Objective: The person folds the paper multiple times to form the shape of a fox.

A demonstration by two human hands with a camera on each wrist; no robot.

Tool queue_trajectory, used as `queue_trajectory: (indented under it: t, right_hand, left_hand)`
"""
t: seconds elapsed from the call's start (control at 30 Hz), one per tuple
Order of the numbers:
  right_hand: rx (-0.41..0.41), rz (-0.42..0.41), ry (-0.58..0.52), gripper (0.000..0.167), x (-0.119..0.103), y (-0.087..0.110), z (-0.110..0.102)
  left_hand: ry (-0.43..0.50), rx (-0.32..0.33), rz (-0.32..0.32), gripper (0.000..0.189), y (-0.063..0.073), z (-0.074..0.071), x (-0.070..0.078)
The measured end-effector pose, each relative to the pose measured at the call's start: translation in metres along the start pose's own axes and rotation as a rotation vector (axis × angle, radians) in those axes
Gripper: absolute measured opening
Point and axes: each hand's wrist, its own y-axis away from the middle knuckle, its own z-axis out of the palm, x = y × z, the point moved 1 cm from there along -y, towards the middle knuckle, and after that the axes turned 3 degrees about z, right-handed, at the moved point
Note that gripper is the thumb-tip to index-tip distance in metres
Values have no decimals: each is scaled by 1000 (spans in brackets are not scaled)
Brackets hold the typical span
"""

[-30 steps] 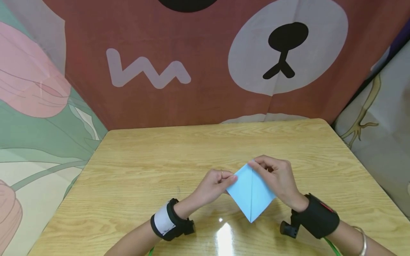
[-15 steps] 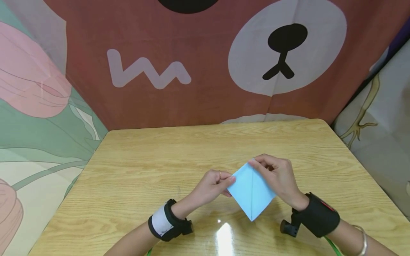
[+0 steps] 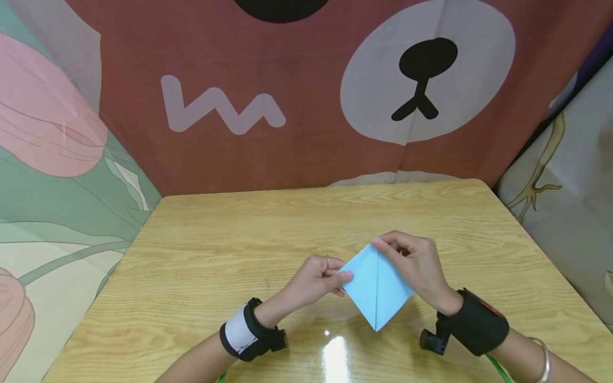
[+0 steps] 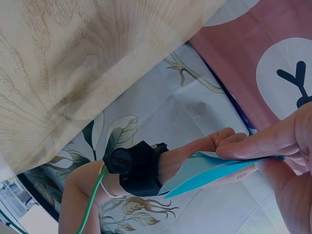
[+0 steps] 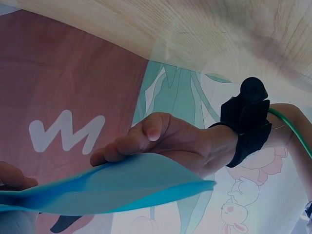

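A light blue sheet of folded paper (image 3: 371,287) is held up over the table as a diamond, one point downward and a crease running down its middle. My left hand (image 3: 321,276) pinches its left corner, thumb on the near face. At the top corner my right hand (image 3: 416,263) pinches it between thumb and fingers, the palm covering part of the right edge. From the side in the right wrist view, the paper (image 5: 141,187) shows layers that bow slightly apart. The left wrist view has the paper (image 4: 190,173) nearly edge-on between both hands.
The wooden table (image 3: 215,234) spreads beneath both hands, with a bright light reflection near its front. A brown cloth with a bear print (image 3: 306,154) hangs behind the far edge. Each wrist wears a black strap (image 3: 471,322) with a small camera and a green cable.
My left thumb has slid slightly down along the paper's left corner. My right hand keeps its hold at the top, and the paper has barely moved.
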Motion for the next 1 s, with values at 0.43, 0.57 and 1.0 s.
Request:
queue_trajectory:
  t: [0.43,0.57,1.0]
  right_hand:
    - [-8,36,-38,17,1,1,2]
    - [-13,40,-52,17,1,1,3]
    - [-79,14,-123,17,-1,5,19]
  left_hand:
    - [-3,9,-8,21,-1,-1,-1]
    - [-5,14,-7,21,-2,-1,-2]
    - [-39,18,-32,22,-12,7,1]
